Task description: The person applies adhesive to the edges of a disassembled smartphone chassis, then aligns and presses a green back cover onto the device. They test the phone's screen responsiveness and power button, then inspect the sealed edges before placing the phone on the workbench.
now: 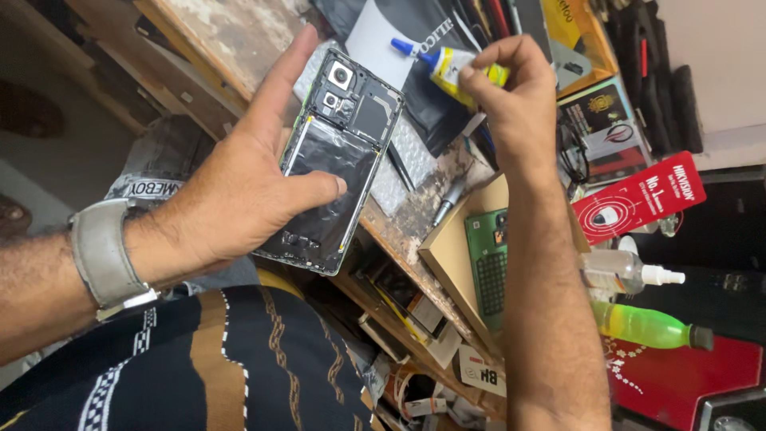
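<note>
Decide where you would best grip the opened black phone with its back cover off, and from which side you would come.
Grip the opened black phone by its long metal edges, coming from the closed underside, as the left hand does with the thumb only lightly on the battery. The camera modules and circuit parts at the top lie exposed, so fingers should probably stay off that face.

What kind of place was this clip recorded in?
Probably a phone repair bench. The left hand holds an opened phone with its back off, the right hand holds a small glue tube, and a green circuit board lies on the cluttered wooden worktop.
</note>
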